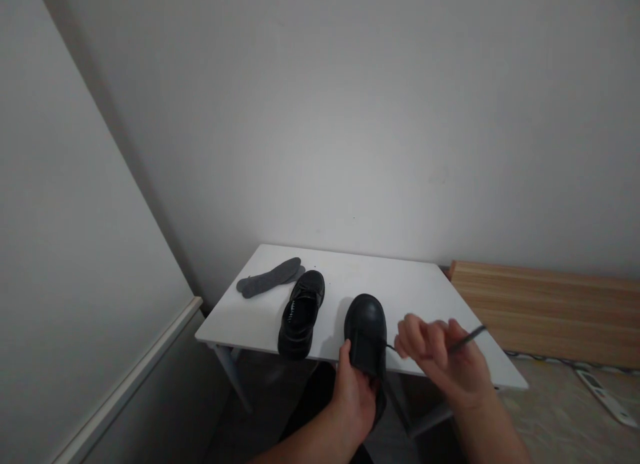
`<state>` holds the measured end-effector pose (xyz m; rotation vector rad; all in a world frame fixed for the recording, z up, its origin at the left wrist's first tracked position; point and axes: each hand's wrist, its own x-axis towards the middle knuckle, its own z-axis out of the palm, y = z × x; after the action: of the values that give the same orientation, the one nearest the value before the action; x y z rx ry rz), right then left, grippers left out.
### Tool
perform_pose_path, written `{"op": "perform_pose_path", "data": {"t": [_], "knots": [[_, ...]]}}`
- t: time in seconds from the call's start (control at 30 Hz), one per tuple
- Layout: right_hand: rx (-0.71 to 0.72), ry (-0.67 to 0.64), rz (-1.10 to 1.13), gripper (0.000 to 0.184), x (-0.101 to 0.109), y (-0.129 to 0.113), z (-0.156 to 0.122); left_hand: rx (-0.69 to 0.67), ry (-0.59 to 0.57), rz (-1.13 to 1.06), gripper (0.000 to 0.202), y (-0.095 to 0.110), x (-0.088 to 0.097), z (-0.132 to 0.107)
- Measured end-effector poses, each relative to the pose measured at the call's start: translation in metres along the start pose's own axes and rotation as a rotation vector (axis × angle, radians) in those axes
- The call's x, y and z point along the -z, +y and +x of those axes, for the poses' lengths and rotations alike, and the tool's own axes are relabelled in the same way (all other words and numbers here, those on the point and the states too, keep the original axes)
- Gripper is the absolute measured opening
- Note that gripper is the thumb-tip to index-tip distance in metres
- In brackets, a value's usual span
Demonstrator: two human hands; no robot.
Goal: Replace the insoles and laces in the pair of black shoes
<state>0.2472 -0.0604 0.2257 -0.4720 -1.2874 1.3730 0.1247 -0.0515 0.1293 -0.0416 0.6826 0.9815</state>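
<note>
A black shoe is at the front edge of the table, its toe toward the wall and its heel end hanging past the edge. My left hand is closed around its left side, with the thumb by the tongue. To the right of the shoe, my right hand has its fingers curled around a dark shoelace. The lace runs from the shoe into those fingers, and a loose end sticks out on the far side. Beside them lies the other black shoe, upright with its opening showing.
Two grey insoles overlap at the left of the white table. A wall stands behind and another on the left. On the right are a wooden board and a white remote-like device on a patterned surface.
</note>
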Motion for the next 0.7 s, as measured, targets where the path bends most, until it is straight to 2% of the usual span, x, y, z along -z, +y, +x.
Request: {"op": "perform_pose_path", "data": {"t": [0.07,0.1,0.13,0.17,0.2,0.3,0.37,0.43,0.5,0.57,0.63,0.7], "knots": [[-0.174,-0.34,-0.206,0.051,-0.001,-0.016,-0.005,-0.008,-0.012,-0.015,0.053,0.0,0.0,0.0],[-0.256,-0.453,-0.348,0.048,-0.001,-0.021,-0.006,-0.015,-0.029,-0.015,0.053,0.0,0.0,0.0],[-0.321,-0.488,-0.496,0.042,-0.001,-0.025,-0.005,-0.013,-0.051,-0.011,0.053,0.0,0.0,-0.001],[-0.364,-0.448,-0.634,0.038,0.0,-0.024,-0.003,-0.006,-0.076,-0.003,0.053,-0.001,0.0,-0.001],[-0.382,-0.343,-0.758,0.035,0.003,-0.02,0.0,0.002,-0.095,0.004,0.053,-0.001,-0.001,-0.002],[-0.356,0.045,-1.085,0.031,0.017,0.01,0.013,0.003,-0.054,0.007,0.051,-0.002,-0.001,-0.002],[-0.376,0.094,-1.296,0.022,0.028,0.034,0.02,-0.014,-0.017,-0.008,0.05,-0.002,-0.002,-0.001],[-0.438,0.037,-1.416,0.013,0.034,0.052,0.024,0.011,-0.021,-0.011,0.051,-0.001,-0.001,0.0],[-0.49,-0.009,-1.447,0.01,0.033,0.062,0.025,0.042,-0.045,-0.008,0.053,-0.001,0.0,0.002],[-0.499,0.007,-1.373,0.014,0.029,0.065,0.026,0.048,-0.046,-0.011,0.054,-0.001,0.001,0.003],[-0.481,0.073,-1.165,0.024,0.023,0.06,0.028,0.018,-0.025,-0.015,0.052,-0.001,0.0,0.004],[-0.452,0.182,-0.846,0.032,0.016,0.048,0.033,0.009,-0.003,-0.013,0.051,0.0,-0.002,0.004]]}}
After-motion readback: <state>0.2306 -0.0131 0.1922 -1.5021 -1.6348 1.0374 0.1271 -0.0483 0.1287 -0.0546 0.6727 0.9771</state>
